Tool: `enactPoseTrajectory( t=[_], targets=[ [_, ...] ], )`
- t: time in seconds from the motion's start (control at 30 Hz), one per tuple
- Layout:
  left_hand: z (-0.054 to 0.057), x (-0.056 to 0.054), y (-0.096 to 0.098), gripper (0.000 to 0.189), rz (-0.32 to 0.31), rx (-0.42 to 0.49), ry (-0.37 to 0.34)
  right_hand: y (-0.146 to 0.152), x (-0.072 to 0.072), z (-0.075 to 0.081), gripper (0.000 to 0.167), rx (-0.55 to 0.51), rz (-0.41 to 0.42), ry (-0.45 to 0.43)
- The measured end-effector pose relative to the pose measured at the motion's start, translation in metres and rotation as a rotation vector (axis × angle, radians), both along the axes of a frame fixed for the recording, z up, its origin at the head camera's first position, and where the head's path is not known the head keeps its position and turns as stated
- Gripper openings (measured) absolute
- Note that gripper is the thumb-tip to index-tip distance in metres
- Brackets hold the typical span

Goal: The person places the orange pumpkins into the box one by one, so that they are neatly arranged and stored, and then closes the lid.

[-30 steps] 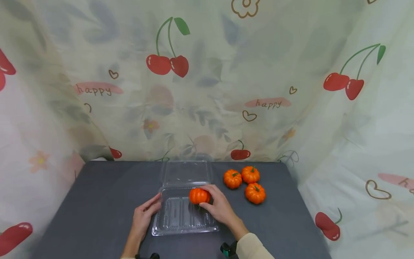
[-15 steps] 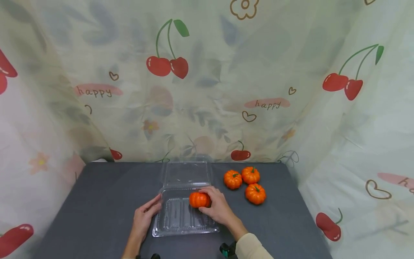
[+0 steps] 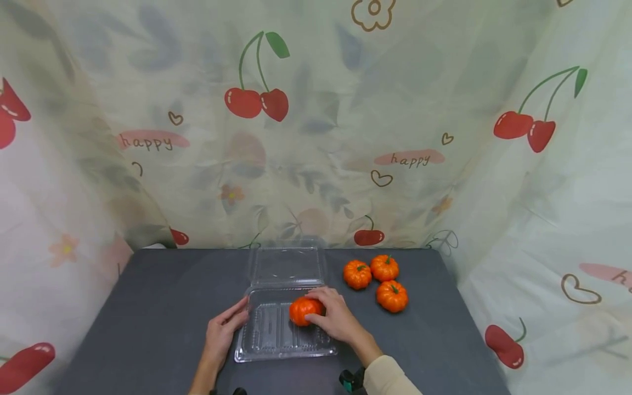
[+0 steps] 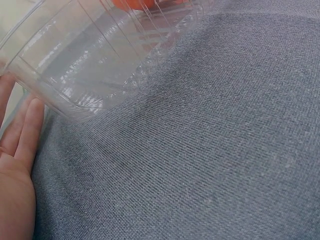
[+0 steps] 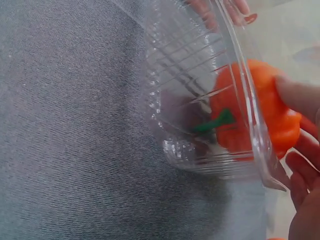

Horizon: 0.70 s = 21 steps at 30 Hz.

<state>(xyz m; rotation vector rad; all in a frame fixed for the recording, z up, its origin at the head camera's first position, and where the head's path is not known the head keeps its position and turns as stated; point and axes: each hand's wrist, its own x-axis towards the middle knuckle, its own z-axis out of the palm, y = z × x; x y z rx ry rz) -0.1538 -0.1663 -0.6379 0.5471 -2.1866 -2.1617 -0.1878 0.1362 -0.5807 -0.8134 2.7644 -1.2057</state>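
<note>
My right hand (image 3: 338, 318) grips a small orange pumpkin (image 3: 301, 311) between thumb and fingers, in the right part of a clear plastic clamshell box (image 3: 283, 355). In the right wrist view the pumpkin's green stem (image 5: 220, 121) shows through the box wall, pointing sideways toward the near side, so the pumpkin lies tipped. My left hand (image 3: 221, 332) rests at the box's left edge with fingers nearly straight. In the left wrist view, those fingers (image 4: 31, 127) lie along the outside of the clear wall.
The box's clear lid (image 3: 286, 266) is folded back, away from me. To the right of it, a group of similar pumpkins, a left one (image 3: 357, 274), a back one (image 3: 384, 267) and a front one (image 3: 392, 296), stands on the dark grey table (image 3: 168, 318). A printed curtain (image 3: 316, 137) surrounds the table.
My right hand has brought the pumpkin slightly nearer to me and lower in the box, turning it a little. The left hand has stayed at the box's edge.
</note>
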Motion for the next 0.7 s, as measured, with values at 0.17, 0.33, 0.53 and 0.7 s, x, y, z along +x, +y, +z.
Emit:
enactPoseTrajectory(
  t=[0.17,0.33,0.53,0.7],
  targets=[
    [-0.0005,-0.0002,-0.0005,0.045,-0.001,-0.003,0.002,0.0014,-0.0002,-0.0040,0.037,0.000,-0.024,0.034],
    [-0.0007,-0.0001,-0.0009,0.045,-0.003,-0.001,0.000,0.0017,-0.0007,-0.0068,0.038,0.000,-0.045,0.057],
    [-0.0004,0.0003,-0.0006,0.044,-0.003,0.005,0.001,0.0019,-0.0005,-0.0058,0.039,0.008,-0.046,0.074],
    [0.0002,-0.0001,-0.0011,0.046,-0.002,0.007,-0.001,0.0023,-0.0002,-0.0024,0.041,0.025,-0.025,0.045]
  ],
)
